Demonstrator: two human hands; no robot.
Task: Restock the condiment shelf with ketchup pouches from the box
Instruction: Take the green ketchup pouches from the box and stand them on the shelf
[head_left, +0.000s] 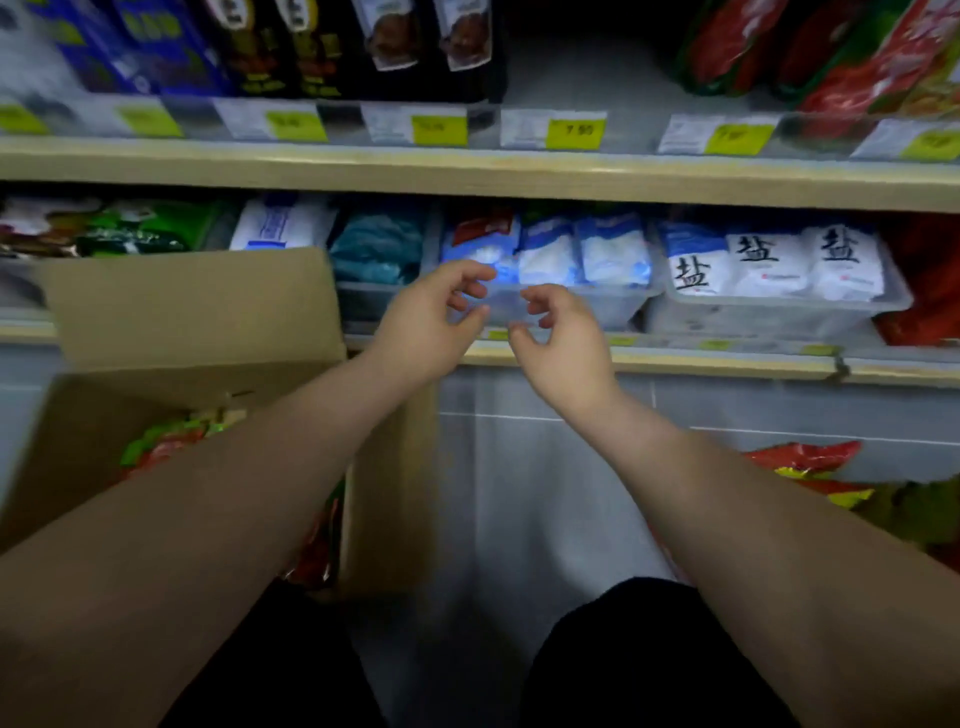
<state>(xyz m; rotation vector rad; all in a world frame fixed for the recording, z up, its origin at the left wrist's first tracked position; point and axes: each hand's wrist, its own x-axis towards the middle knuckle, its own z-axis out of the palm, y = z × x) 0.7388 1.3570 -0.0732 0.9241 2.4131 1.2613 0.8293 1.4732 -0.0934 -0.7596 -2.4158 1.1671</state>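
Hovering left hand (431, 319), right hand (561, 340) | before shelf edge (701, 361) | box (197, 312) leftward

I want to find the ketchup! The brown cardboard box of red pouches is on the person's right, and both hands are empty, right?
Not quite: the head view shows the brown cardboard box of red pouches on the person's left. The left hand and right hand are empty, as you said.

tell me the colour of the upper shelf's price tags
The price tags are white with a yellow-green block, clearest in the head view.
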